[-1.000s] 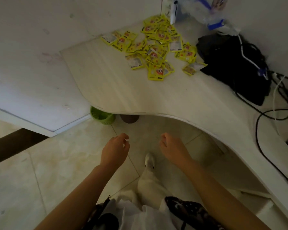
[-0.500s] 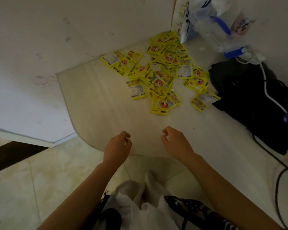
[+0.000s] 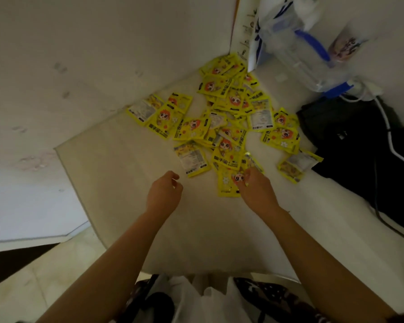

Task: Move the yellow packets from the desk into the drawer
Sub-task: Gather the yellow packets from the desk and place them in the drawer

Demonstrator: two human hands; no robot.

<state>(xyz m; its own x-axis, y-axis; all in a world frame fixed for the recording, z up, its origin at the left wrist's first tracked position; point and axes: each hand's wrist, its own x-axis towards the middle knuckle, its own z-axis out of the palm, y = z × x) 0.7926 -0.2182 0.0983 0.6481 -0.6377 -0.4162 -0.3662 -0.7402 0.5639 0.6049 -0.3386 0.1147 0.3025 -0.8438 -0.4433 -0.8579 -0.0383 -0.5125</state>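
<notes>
Several yellow packets point(image 3: 229, 117) lie scattered in a loose pile on the pale desk point(image 3: 117, 173), toward its back corner by the wall. The nearest packet point(image 3: 225, 183) lies flat at the pile's front edge. My right hand point(image 3: 257, 192) reaches over it, and its fingertips touch the packet's right side. A little left of the pile, my left hand point(image 3: 165, 193) hovers above bare desk with loosely curled fingers and nothing in it. No drawer is in view.
A black bag point(image 3: 364, 159) with a white cable point(image 3: 390, 141) lies at the right of the desk, close to the packets. A clear plastic jug with blue parts point(image 3: 299, 57) stands at the back right. The wall borders the desk on the left.
The view has moved forward over the desk. Both hands have moved from above the floor to above the desk, and my right hand has reached the nearest packet.
</notes>
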